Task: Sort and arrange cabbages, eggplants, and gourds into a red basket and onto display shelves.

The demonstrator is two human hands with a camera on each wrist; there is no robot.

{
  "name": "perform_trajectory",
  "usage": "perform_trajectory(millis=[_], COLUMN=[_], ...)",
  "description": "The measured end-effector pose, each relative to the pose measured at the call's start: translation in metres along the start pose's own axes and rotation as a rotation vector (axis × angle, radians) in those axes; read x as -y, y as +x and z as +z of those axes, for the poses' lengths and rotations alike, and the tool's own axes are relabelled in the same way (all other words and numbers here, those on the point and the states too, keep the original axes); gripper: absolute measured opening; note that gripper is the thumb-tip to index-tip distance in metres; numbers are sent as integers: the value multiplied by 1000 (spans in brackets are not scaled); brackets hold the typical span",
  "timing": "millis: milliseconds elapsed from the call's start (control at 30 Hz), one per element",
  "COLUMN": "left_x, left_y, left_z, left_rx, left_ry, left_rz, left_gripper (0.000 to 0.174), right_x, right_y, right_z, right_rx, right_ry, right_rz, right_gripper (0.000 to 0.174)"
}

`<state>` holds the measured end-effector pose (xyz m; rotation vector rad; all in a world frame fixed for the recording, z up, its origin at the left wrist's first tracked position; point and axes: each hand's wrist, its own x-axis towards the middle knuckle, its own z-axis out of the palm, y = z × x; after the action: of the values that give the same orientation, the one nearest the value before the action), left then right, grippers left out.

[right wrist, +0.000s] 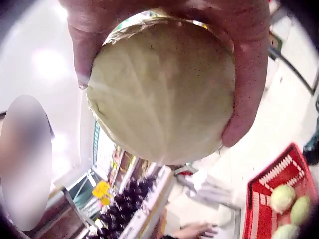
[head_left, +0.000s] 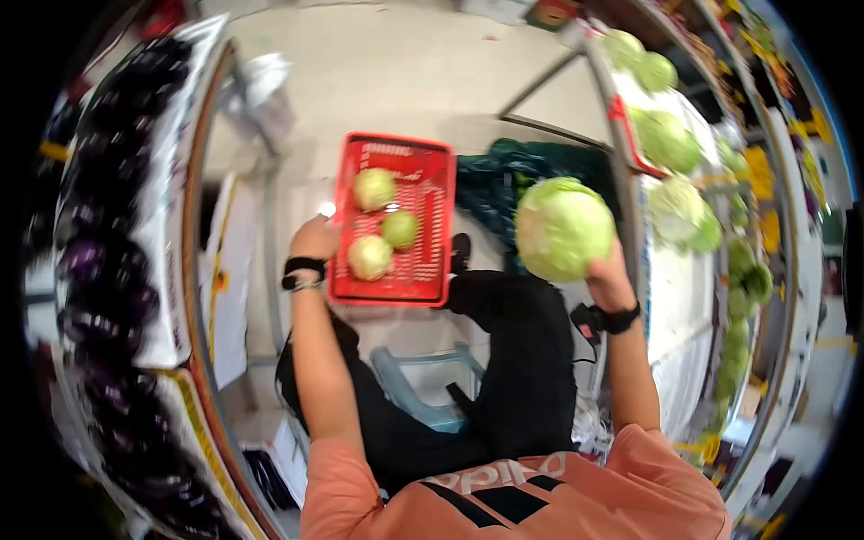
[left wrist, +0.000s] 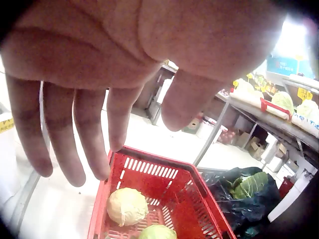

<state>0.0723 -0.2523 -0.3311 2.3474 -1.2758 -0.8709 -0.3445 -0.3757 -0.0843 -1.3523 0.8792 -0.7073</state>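
Three pale green cabbages (head_left: 371, 258) sit inside the red basket (head_left: 391, 292), seen from the head view; basket is the reference for everything below. Left hand (head_left: 315, 238) is at the basket's left edge, black band on the wrist; contact with the rim, can't tell from here. Right hand (head_left: 612, 281) is out to the right of the basket, holding one big cabbage (head_left: 565, 229), well apart from the basket. Dark plastic bag (head_left: 481, 184) is just right of the basket, between it and the right bench (head_left: 666, 301). That bench carries more cabbages. Eggplants (head_left: 112, 216) lie on the left bench (head_left: 166, 333), well left of the basket. Light blue stool (head_left: 427, 387) is nearer the person than the basket, between the legs in black trousers. Left wrist view: left hand is wide, fingers extended and slightly spread, thumb apart, nothing in it. Fingertips overlap the basket rim in this view, touch not clear. Two of the cabbages show in the basket; the plastic bag beside it has a leafy green head (left wrist: 249, 185) at its opening. Right wrist view: right hand has the big cabbage gripped, thumb and fingers on opposite sides, pale veined side showing. Basket is beyond it, lower right, with the smaller cabbages inside; left hand shows left of the basket, fingers out.
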Motion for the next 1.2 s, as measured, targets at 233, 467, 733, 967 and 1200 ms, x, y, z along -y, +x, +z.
perform_trajectory(millis=[233,467,733,967,1200], left_x=[2,-6,-17,-23,-8], left_y=[-15,-21,-21,-23,-21], left_z=[-7,-25,-15,-10,3], left_rx=[10,-22,-62,-54,-203], left_ry=[-15,31,-26,-63,-148], left_rz=[-69,-139,-76,-42,139], left_gripper=[47,43,30,32,30], right_x=[-234,-363,-430,-441,-347], right_y=[193,265,313,319,317], right_z=[110,121,147,128,125], right_rx=[38,371,469,506,658], right_ry=[-872,-1672,-2055,-1908,-1605], right_rz=[107,-172,10,10,57], right_gripper=[107,109,104,111,96])
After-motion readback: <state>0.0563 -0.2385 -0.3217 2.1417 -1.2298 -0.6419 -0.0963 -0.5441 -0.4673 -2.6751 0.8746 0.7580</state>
